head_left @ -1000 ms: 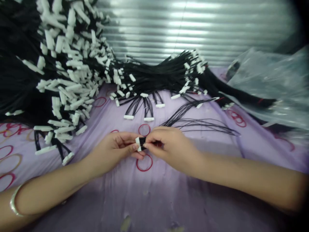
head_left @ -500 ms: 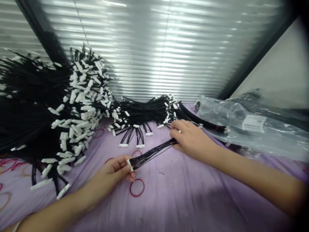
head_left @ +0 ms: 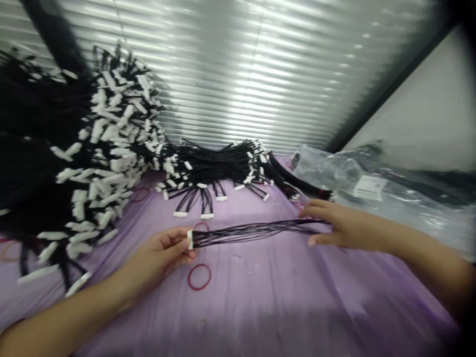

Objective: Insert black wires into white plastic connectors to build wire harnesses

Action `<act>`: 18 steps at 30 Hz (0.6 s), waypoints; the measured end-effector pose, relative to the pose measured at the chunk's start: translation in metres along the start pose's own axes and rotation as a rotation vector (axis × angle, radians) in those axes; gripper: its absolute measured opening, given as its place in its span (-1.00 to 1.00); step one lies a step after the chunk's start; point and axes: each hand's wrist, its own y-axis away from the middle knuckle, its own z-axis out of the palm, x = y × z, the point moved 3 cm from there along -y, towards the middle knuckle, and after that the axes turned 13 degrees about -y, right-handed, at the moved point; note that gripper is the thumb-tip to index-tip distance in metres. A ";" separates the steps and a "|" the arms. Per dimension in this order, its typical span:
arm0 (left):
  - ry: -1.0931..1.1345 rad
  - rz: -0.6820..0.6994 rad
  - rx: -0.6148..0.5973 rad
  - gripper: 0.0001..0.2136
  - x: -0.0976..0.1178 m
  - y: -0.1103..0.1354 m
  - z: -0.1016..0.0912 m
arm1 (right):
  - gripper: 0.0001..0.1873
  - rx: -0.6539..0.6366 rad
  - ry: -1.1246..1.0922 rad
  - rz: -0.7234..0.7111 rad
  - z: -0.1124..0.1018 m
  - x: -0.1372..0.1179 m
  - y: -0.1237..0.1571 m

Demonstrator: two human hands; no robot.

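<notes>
My left hand (head_left: 169,250) pinches the white connector at one end of a wire harness (head_left: 249,231), thumb on the near side. The harness's thin black wires stretch right, loosely fanned, above the purple cloth. Around their far end is my right hand (head_left: 345,228), thumb and fingers apart, with the wires passing between them; the palm hides where they end. One red rubber band (head_left: 199,276) lies just below my left hand, and another (head_left: 202,227) shows partly behind the wires.
At left rises a large heap of black harnesses with white connectors (head_left: 111,134). A smaller harness pile (head_left: 219,161) lies against the blinds (head_left: 223,74). Black sleeved cables (head_left: 297,181) and a clear plastic bag (head_left: 405,203) lie at right. Purple cloth (head_left: 245,307) covers the table.
My right hand has slid right along the wires and its fingers have spread. The harness now stretches out longer and nearly level. My left hand keeps its pinch on the connector; the view has shifted slightly.
</notes>
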 end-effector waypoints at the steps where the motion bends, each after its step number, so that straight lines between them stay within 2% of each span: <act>1: 0.017 -0.020 0.034 -0.83 0.000 -0.001 0.000 | -0.61 -0.029 0.019 0.053 0.001 0.004 -0.015; 4: 0.062 -0.035 0.095 -0.78 0.000 -0.002 -0.002 | -0.55 -0.150 0.058 0.162 0.006 0.018 -0.064; 8: 0.099 -0.001 0.144 -0.73 0.000 -0.001 -0.005 | -0.48 -0.161 0.052 0.171 0.030 0.028 -0.112; 11: 0.127 -0.001 0.183 -0.67 0.002 0.000 -0.005 | -0.52 -0.162 0.054 0.198 0.053 0.032 -0.133; 13: 0.146 -0.016 0.187 -0.65 0.004 0.000 -0.003 | -0.58 -0.177 0.059 0.227 0.061 0.035 -0.143; 15: 0.160 -0.018 0.168 -0.67 0.007 0.001 -0.001 | -0.61 -0.196 0.055 0.251 0.060 0.040 -0.151; 18: 0.166 -0.021 0.161 -0.69 0.011 0.002 0.002 | -0.57 -0.147 0.051 0.287 0.046 0.048 -0.158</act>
